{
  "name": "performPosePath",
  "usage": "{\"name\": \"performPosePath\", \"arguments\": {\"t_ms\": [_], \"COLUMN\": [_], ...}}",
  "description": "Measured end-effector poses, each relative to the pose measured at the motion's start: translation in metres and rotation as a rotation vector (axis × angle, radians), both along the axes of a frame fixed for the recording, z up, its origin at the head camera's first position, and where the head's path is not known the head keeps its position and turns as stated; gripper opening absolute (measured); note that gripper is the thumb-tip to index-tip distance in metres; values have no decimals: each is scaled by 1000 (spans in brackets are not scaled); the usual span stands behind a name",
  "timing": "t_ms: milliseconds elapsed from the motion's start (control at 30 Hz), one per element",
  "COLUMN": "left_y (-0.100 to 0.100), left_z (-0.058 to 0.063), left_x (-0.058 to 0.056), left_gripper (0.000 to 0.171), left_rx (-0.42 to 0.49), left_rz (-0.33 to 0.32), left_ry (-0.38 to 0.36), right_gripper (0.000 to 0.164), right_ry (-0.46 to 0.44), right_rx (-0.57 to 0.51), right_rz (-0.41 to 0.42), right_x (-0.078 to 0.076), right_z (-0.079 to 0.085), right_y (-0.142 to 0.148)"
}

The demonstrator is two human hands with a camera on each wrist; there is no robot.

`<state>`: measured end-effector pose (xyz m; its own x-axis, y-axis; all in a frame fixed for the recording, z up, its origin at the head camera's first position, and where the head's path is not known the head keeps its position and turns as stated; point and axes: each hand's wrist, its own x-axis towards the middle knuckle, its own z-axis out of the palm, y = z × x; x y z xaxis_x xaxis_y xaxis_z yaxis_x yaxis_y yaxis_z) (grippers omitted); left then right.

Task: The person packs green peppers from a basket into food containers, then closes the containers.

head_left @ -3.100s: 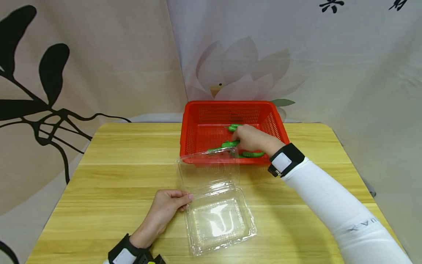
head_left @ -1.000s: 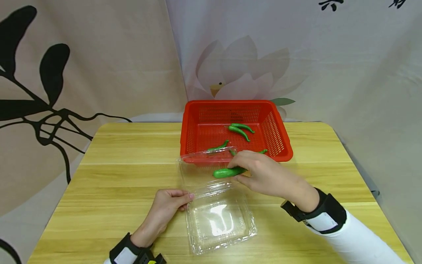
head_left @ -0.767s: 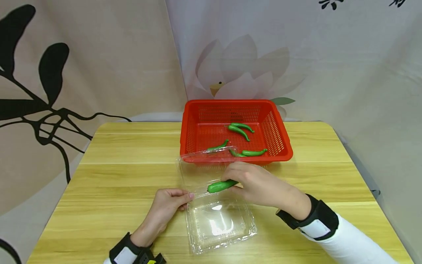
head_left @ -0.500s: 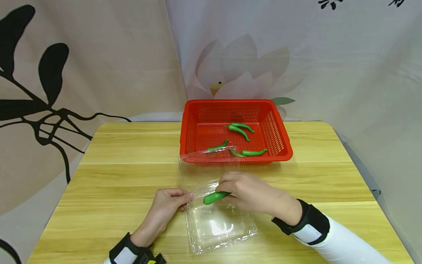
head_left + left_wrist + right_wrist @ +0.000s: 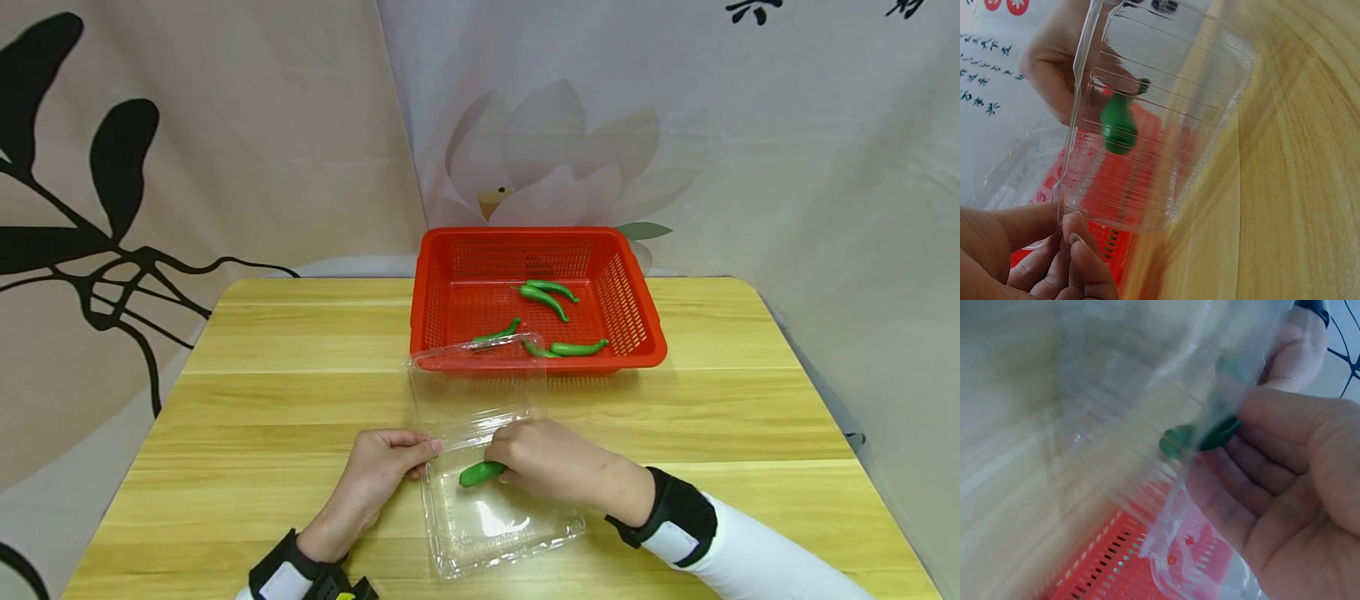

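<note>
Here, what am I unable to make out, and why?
Head: gripped end of the smooth green pepper, covered by the right hand.
Head: black printed characters, cut off at the top edge.
Left wrist: exact grip on the pepper, blurred behind the clear plastic container.
Right wrist: grain of the pale wooden tabletop, lost to blur.

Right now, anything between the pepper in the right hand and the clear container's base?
Nothing visible. The right hand holds the green pepper over the open base; the lid is open toward the red basket, and the left hand pinches the container's left edge.
</note>
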<state>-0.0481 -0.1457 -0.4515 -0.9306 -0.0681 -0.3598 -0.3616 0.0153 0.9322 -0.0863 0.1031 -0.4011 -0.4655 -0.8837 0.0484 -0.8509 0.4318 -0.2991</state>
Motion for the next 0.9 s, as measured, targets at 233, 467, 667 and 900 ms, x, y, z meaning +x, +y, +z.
{"name": "performPosePath", "arguments": {"t_ms": [233,467,667,900], "left_y": [0,1,1,1], "left_z": [0,0,1,1], "left_x": [0,0,0,0], "left_gripper": [14,13,12,12], "left_rx": [1,-7,-18,-24], "left_rz": [0,8,8,10], "left_ry": [-1,-1,2,0], "right_gripper": [13,14,13,14], "right_ry": [0,31,25,66], "right_rx": [68,111,112,129], "right_rz": [5,11,-2,-1], "right_x": [1,2,2,2], "right_z": [-8,-13,-16,-19], "right_y": [-5,-6,-6,-7]}}
